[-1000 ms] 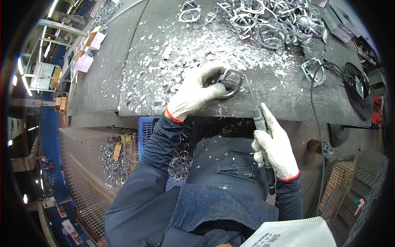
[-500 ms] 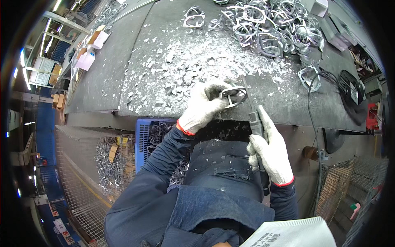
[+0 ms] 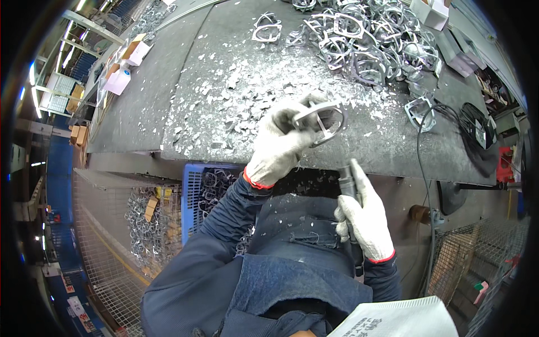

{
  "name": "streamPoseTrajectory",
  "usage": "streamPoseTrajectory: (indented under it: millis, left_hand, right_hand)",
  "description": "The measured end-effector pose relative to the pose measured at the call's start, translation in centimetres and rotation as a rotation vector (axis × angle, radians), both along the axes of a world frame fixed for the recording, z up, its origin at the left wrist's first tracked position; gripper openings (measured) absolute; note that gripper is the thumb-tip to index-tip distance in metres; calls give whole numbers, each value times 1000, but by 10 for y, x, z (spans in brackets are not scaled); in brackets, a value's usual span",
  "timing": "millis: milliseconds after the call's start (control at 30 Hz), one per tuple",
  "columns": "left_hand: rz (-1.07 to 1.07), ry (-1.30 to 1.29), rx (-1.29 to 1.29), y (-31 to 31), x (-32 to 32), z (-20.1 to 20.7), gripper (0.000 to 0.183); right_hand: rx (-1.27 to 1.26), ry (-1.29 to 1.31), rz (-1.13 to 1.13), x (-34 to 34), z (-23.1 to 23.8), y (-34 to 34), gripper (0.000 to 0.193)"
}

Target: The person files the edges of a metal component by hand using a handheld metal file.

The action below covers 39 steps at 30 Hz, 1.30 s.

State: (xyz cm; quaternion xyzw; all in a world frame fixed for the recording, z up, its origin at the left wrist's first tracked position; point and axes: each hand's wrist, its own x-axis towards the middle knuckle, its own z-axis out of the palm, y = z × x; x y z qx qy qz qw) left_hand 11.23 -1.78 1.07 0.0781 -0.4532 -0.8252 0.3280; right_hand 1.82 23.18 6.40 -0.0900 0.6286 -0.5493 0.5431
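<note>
Left fingers (image 3: 297,141), knit-gloved, grip rounded metal frame (image 3: 327,136); right fingers (image 3: 360,177) wrap dark slender tool (image 3: 347,186).

The worktop (image 3: 132,121) is a broad, dark grey surface with a long seam running away from the near edge on its left part, and bright light glares off its middle. Beneath and beside it is a grey floor (image 3: 396,194), marked on the left by a yellow line (image 3: 120,255). A wire cage (image 3: 124,300) stands at the lower left; another wire cage (image 3: 499,238), with a brown board (image 3: 457,261) in it, stands at the lower right. At the upper left there is a pale frame (image 3: 94,28), with white strip lights (image 3: 35,96) shining beyond. Tall blue panels (image 3: 60,168) line the left side, where the surroundings turn dark.
</note>
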Motion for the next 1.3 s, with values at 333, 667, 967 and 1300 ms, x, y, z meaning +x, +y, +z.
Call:
streamPoseTrajectory:
  millis: [333,667,967,1300]
  left_hand:
    - [-362,74,835,5,-5,-13,62]
    - [-32,-249,844,11,-10,-3,67]
    - [45,-159,726,30,-18,-10,60]
    - [119,-85,822,53,-27,2,45]
  right_hand:
    - [-34,313,54,-35,16,8,92]
    - [-93,491,172,-13,-1,8,94]
    - [-48,692,81,8,-13,4,87]
    - [-247,979,131,23,-22,0,84]
